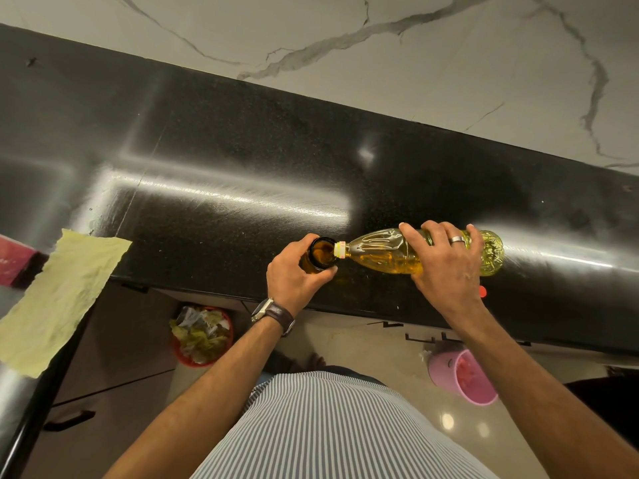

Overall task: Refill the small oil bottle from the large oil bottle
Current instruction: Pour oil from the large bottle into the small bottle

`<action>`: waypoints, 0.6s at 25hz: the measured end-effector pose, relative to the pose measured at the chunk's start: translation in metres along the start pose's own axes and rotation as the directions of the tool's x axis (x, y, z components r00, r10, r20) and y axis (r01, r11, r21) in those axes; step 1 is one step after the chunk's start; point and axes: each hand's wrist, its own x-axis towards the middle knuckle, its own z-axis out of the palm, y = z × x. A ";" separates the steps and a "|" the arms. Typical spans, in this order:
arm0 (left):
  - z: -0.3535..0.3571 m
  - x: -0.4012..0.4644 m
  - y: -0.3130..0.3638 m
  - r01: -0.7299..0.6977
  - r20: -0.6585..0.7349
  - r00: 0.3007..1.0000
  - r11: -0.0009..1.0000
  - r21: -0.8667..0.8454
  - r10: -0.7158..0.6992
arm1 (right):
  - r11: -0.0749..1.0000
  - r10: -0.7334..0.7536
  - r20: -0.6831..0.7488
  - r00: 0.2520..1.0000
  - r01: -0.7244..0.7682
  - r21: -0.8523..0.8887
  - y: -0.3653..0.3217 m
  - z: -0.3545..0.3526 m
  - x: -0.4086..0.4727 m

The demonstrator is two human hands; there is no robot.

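Observation:
The large clear plastic oil bottle (383,252), full of yellow oil, lies tipped almost flat with its uncapped neck over the mouth of the small amber bottle (320,255). My right hand (446,261) grips the large bottle around its middle. The small bottle stands upright near the front edge of the black counter (242,167), and my left hand (297,274) wraps its side. A small red cap (482,291) lies on the counter just behind my right wrist.
A yellow cloth (65,295) hangs over the counter corner at the left. On the floor below stand a red bin (202,335) full of scraps and a pink bucket (463,375). A marble wall (380,46) runs behind the counter.

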 end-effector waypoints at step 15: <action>-0.001 -0.001 0.000 -0.002 0.011 1.000 1.000 -0.022 0.002 | 1.000 0.018 0.019 1.000 -0.018 0.008 -0.002 -0.001 -0.001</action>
